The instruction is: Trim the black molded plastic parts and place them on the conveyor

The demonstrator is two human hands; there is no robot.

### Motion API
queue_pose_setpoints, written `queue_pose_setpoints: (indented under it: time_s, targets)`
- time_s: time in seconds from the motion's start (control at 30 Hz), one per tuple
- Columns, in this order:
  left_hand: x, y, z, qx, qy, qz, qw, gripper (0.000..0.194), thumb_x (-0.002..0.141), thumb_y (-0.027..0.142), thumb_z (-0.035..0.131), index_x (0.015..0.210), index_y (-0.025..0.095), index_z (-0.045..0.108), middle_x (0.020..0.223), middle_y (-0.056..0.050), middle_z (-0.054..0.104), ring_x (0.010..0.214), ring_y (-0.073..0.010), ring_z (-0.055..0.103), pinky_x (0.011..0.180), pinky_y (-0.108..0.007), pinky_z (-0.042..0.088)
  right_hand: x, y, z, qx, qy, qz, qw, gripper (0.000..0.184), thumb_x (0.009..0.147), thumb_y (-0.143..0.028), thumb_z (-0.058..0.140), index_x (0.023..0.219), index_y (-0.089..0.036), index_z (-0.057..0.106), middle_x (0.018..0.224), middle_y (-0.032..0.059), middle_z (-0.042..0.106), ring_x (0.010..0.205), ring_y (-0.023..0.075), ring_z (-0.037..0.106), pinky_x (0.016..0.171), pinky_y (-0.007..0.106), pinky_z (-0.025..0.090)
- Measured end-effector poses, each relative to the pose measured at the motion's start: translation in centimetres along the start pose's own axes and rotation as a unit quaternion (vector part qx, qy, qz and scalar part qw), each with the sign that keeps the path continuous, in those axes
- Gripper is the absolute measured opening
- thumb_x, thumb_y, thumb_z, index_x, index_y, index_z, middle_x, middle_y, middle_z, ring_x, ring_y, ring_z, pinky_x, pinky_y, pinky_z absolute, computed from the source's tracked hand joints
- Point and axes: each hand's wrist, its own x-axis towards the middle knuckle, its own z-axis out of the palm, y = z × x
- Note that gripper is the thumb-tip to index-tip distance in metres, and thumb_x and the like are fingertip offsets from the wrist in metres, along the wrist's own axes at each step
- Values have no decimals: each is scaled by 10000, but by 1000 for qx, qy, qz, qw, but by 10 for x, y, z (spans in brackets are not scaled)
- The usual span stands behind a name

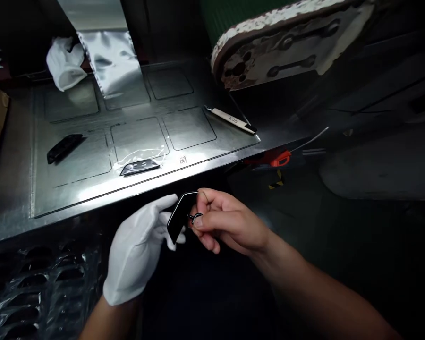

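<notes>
A small glossy black plastic part with angled ends and a thin bright edge is held upright between my hands, just in front of the table's edge. My left hand, in a white glove, is closed round its left side, with some fingers hidden behind it. My right hand is bare; thumb and fingers pinch the part's right side, at a small black loop-shaped piece. On the metal table lie a similar black part in clear film and another black part farther left.
The metal table bears a white pen, a silver foil sheet and a crumpled white glove. A tray of black parts sits lower left. A worn machine housing overhangs the right; a red-handled tool lies below.
</notes>
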Motion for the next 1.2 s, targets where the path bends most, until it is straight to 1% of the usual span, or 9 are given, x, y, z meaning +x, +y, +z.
queue_pose_setpoints:
  time_s: [0.1, 0.23, 0.37, 0.53, 0.67, 0.77, 0.9, 1.07, 1.2]
  targets:
    - [-5, -6, 4, -154, -92, -74, 981, 434, 1056, 439, 462, 1279, 144, 690, 788, -91, 701, 632, -197, 660, 502, -268, 508, 3, 4, 0, -22, -6, 17, 1000, 304, 782, -220, 816, 762, -183, 516, 623, -38, 659, 447, 75, 575, 368, 133, 452]
    - [-7, -9, 5, -208, -145, -74, 964, 404, 1070, 404, 438, 1064, 117, 721, 725, -93, 705, 515, -149, 629, 449, -212, 471, 7, 9, 0, -44, -18, 38, 998, 292, 786, -210, 799, 757, -185, 510, 633, -41, 649, 446, 72, 564, 356, 128, 436]
    - [-13, -9, 7, -217, -139, -60, 964, 416, 1085, 403, 396, 1130, 131, 708, 613, -50, 658, 467, -136, 574, 444, -219, 440, 7, 9, 2, -41, -30, 38, 998, 290, 811, -228, 795, 766, -183, 512, 646, -39, 649, 455, 72, 574, 363, 130, 443]
    - [-19, -4, 9, -197, -140, -64, 968, 461, 1092, 449, 356, 1207, 138, 675, 548, -35, 615, 503, -178, 572, 437, -261, 405, 3, 9, 3, -32, -53, 40, 997, 310, 849, -290, 801, 788, -182, 516, 688, -25, 668, 472, 76, 597, 376, 137, 459]
    - [-22, 0, 12, -170, -129, -46, 976, 459, 1102, 440, 345, 1225, 122, 652, 507, -11, 601, 478, -157, 540, 556, -297, 470, 2, 6, 4, -26, -61, 45, 997, 337, 847, -321, 811, 785, -185, 508, 691, -27, 662, 470, 71, 592, 379, 134, 457]
    - [-22, 0, 13, -164, -124, -46, 978, 463, 1104, 452, 338, 1225, 126, 645, 508, -4, 610, 446, -141, 522, 584, -303, 457, 2, 4, 5, -26, -62, 51, 996, 334, 849, -329, 809, 791, -190, 511, 699, -25, 665, 471, 74, 593, 380, 139, 458]
    - [-22, 0, 14, -155, -116, -42, 980, 471, 1105, 462, 320, 1195, 142, 654, 501, -2, 618, 436, -145, 523, 598, -315, 449, 2, 2, 4, -27, -64, 46, 996, 329, 853, -329, 805, 792, -191, 512, 697, -23, 663, 470, 77, 589, 376, 142, 452]
    - [-23, -1, 16, -117, -114, -26, 986, 543, 1107, 461, 287, 972, 138, 702, 486, -17, 600, 467, -155, 543, 688, -352, 477, 1, 2, 3, -24, -66, 48, 996, 340, 848, -344, 808, 791, -192, 510, 697, -23, 661, 468, 74, 585, 379, 141, 452]
    - [-21, 1, 15, -120, -120, -38, 985, 573, 1100, 483, 288, 909, 137, 704, 480, -37, 590, 479, -174, 544, 565, -332, 446, 2, 2, 1, -21, -64, 53, 996, 347, 852, -356, 805, 795, -192, 505, 701, -21, 660, 466, 76, 586, 380, 145, 452]
